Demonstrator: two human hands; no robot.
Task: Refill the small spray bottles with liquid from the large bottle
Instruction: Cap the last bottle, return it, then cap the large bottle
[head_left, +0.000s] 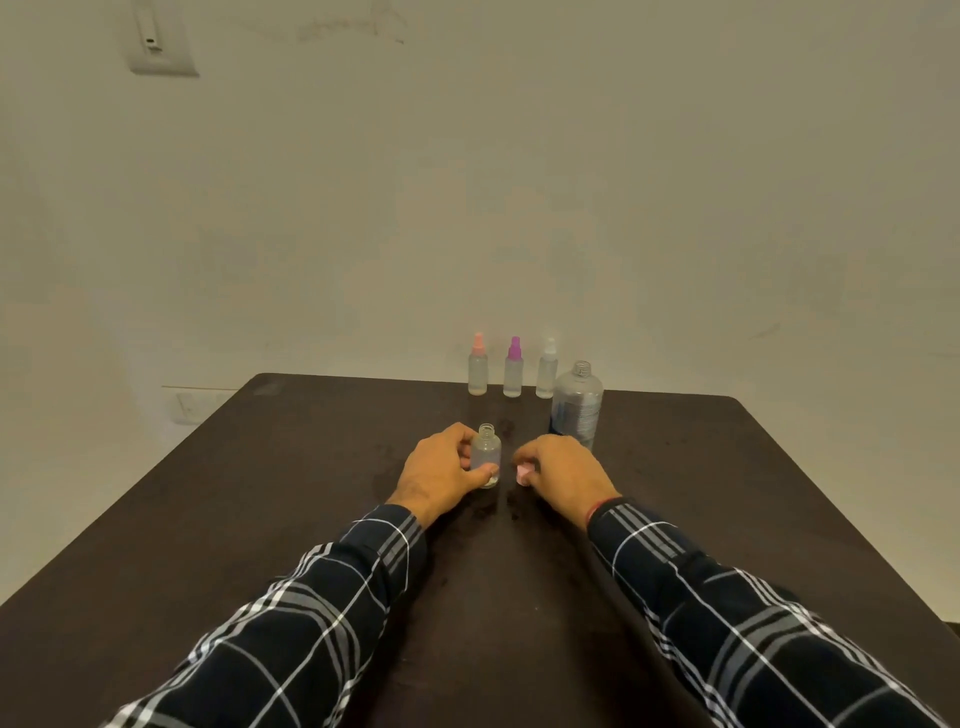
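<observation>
Standing centrally, uncapped bottle (488, 450) clears table (208, 519) edges.

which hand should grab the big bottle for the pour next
Right, probably. The right hand lies just in front of the large bottle, while the left hand grips the open small bottle and steadies it. The right must first set down the pink cap it pinches.

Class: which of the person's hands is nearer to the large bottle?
Right. The right hand, pinching a pink cap, lies just in front of the large bottle; the left hand is farther left, gripping the uncapped small bottle.
</observation>
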